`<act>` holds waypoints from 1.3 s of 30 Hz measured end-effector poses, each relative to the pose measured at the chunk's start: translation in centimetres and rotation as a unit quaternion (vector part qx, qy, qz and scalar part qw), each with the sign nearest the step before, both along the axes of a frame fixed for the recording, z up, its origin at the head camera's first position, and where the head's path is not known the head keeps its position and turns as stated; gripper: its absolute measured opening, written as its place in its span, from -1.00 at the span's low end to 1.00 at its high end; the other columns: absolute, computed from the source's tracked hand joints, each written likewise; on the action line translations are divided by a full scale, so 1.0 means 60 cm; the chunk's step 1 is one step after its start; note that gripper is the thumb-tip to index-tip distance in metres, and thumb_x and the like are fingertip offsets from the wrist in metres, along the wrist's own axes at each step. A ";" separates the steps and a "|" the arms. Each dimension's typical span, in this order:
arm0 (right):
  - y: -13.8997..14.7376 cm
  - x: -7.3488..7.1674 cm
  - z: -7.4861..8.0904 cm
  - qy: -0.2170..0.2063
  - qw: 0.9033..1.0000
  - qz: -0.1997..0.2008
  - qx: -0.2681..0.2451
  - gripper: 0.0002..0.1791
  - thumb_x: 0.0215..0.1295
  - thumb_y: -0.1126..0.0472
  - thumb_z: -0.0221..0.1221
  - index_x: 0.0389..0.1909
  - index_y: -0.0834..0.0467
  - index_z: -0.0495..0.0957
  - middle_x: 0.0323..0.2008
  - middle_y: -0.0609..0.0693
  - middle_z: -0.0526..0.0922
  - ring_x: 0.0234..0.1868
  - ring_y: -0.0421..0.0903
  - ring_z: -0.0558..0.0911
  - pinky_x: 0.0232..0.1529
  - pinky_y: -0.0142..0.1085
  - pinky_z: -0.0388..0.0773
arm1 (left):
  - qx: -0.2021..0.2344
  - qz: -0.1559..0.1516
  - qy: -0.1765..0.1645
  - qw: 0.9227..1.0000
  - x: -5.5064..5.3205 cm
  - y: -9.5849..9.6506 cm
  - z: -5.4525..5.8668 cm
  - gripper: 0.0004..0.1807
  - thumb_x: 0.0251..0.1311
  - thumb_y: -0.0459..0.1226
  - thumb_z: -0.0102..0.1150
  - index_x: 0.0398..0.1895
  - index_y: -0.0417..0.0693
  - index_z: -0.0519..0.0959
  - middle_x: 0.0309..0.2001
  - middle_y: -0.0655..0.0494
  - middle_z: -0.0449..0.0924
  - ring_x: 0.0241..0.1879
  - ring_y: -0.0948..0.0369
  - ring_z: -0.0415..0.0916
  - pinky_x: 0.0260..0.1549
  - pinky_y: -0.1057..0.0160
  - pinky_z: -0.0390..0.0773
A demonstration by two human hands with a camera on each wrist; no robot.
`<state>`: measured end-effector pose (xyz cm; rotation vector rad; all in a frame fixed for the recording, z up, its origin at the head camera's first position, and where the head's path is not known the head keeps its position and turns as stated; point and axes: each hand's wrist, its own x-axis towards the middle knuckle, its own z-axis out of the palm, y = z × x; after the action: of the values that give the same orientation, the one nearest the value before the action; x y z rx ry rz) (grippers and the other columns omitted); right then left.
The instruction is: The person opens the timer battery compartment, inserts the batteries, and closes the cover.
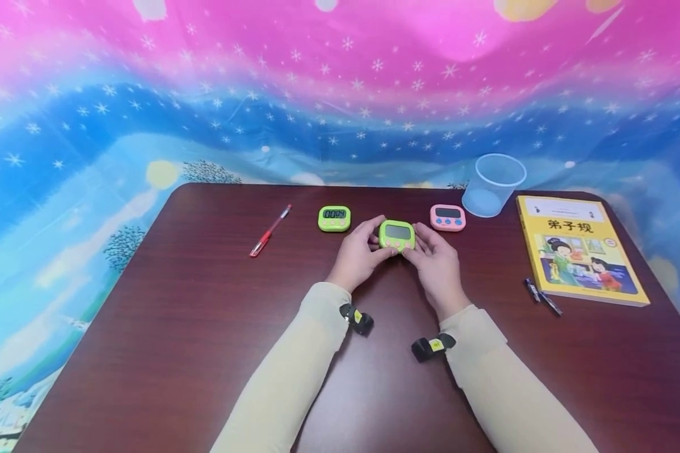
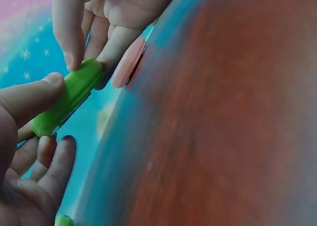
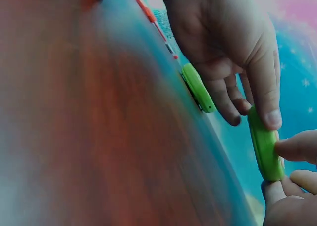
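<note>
Between both hands a green digital timer is held up over the table, its grey screen blank and its buttons along the lower edge. My left hand pinches its left end, thumb at the front edge and fingers behind. The right hand grips the other end in the same way. In the left wrist view the timer appears edge-on, clear of the tabletop. A second green timer, showing digits, lies to the left of the hands. Just right of them lies a pink timer with blue buttons and a blank screen.
A red pen lies on the left of the dark wooden table. At the back right stands a clear plastic cup. Beside it is a yellow book, with dark pen-like pieces near its lower left corner. A patterned cloth hangs behind.
</note>
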<state>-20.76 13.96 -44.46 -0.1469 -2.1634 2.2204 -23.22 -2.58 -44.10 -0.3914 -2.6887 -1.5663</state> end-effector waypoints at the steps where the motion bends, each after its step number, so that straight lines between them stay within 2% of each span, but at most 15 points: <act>1: 0.002 0.005 0.002 -0.001 1.000 0.006 0.006 -0.29 0.34 0.47 0.19 0.49 0.28 0.22 0.44 0.13 0.35 0.41 -0.03 0.38 0.24 -0.39 0.45 | -0.001 -0.005 0.009 1.000 0.005 -0.002 0.002 -0.22 0.18 -0.22 0.45 0.46 -0.08 0.34 0.19 0.09 0.52 -0.04 0.23 0.55 -0.07 0.40 0.60; 6: 0.011 0.037 0.014 0.003 0.997 0.045 0.056 -0.28 0.33 0.39 0.24 0.49 0.24 0.24 0.41 0.11 0.38 0.37 -0.01 0.45 0.16 -0.43 0.50 | 0.008 -0.022 0.029 0.999 0.034 -0.014 0.014 -0.23 0.15 -0.22 0.47 0.44 -0.09 0.38 0.26 0.09 0.49 -0.09 0.25 0.63 -0.16 0.43 0.64; 9: 0.014 0.058 0.025 0.021 0.993 0.061 0.101 -0.30 0.31 0.39 0.27 0.47 0.20 0.30 0.40 0.08 0.41 0.29 0.02 0.52 0.10 -0.44 0.54 | 0.028 -0.024 0.021 0.999 0.055 -0.021 0.018 -0.24 0.13 -0.24 0.48 0.42 -0.08 0.40 0.24 0.10 0.51 -0.15 0.26 0.65 -0.26 0.44 0.66; 12: 0.019 0.080 0.034 0.042 0.989 0.069 0.127 -0.31 0.28 0.41 0.29 0.43 0.18 0.35 0.37 0.07 0.43 0.24 0.06 0.57 0.07 -0.44 0.57 | 0.052 -0.040 0.014 0.998 0.079 -0.024 0.022 -0.21 0.11 -0.29 0.49 0.44 -0.10 0.37 0.24 0.07 0.50 -0.14 0.24 0.65 -0.22 0.42 0.67; 17: 0.028 0.118 0.047 0.060 0.985 0.086 0.140 -0.30 0.24 0.36 0.36 0.41 0.12 0.39 0.35 0.03 0.45 0.23 0.04 0.58 0.05 -0.45 0.57 | 0.080 -0.068 0.013 0.994 0.122 -0.031 0.034 -0.16 0.10 -0.37 0.48 0.47 -0.11 0.32 0.30 0.05 0.42 -0.09 0.21 0.62 -0.08 0.39 0.66; 21: 0.034 0.148 0.056 0.080 0.981 0.106 0.141 -0.27 0.20 0.33 0.40 0.41 0.12 0.40 0.34 -0.02 0.46 0.21 -0.01 0.59 0.07 -0.40 0.58 | 0.102 -0.076 0.012 0.992 0.153 -0.038 0.041 -0.17 0.09 -0.41 0.47 0.46 -0.12 0.32 0.30 0.05 0.42 -0.08 0.20 0.63 -0.09 0.37 0.67; 25: 0.039 0.172 0.061 0.101 0.973 0.125 0.166 -0.24 0.16 0.34 0.44 0.40 0.11 0.41 0.31 -0.06 0.49 0.17 -0.12 0.61 0.08 -0.38 0.58 | 0.119 -0.086 0.001 0.989 0.179 -0.046 0.047 -0.17 0.07 -0.42 0.48 0.45 -0.09 0.34 0.23 0.08 0.45 -0.11 0.22 0.63 -0.10 0.36 0.68; 30: 0.039 0.187 0.062 0.115 0.967 0.139 0.178 -0.26 0.14 0.35 0.44 0.38 0.10 0.43 0.30 -0.05 0.51 0.14 -0.15 0.63 0.11 -0.32 0.58 | 0.123 -0.089 -0.005 0.988 0.198 -0.054 0.048 -0.16 0.05 -0.41 0.50 0.44 -0.03 0.35 0.18 0.11 0.47 -0.14 0.23 0.64 -0.11 0.33 0.69; 39: 0.047 0.191 0.059 0.115 0.966 0.150 0.179 -0.26 0.15 0.37 0.43 0.38 0.06 0.44 0.30 -0.05 0.50 0.14 -0.13 0.63 0.10 -0.36 0.58 | 0.119 -0.105 0.012 0.987 0.200 -0.052 0.043 -0.17 0.02 -0.40 0.52 0.42 -0.06 0.38 0.21 0.10 0.45 -0.14 0.18 0.61 -0.09 0.25 0.70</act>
<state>-9.30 16.79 -40.89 0.4551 -2.5311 1.8044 -11.25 -5.69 -41.50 -0.6983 -2.4697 -1.8968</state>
